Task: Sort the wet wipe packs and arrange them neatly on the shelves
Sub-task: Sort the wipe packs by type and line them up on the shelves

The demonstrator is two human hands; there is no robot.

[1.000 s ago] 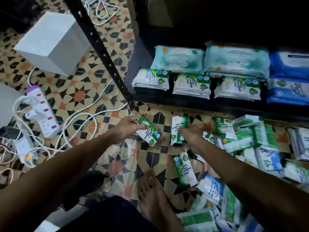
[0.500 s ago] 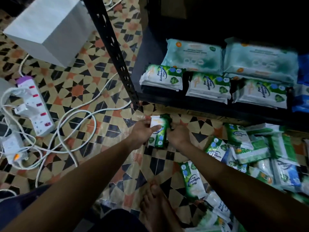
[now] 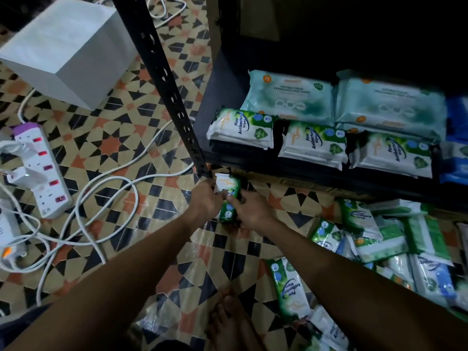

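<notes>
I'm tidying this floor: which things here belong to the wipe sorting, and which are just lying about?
Job:
green-and-white pine wipe packs in both hands
loose pack pile on floor
black metal shelf
left hand
right hand

Lying about:
white cube box
white power strip
white cables

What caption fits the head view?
Both hands, left and right, hold green wipe packs below the shelf.

Left hand point(image 3: 205, 198) and right hand point(image 3: 250, 211) brought together from apart; separate green-and-white packs now joined as one held stack point(image 3: 228, 196). Stack carried farther, to the foot of the shelf post point(image 3: 174, 102).
</notes>
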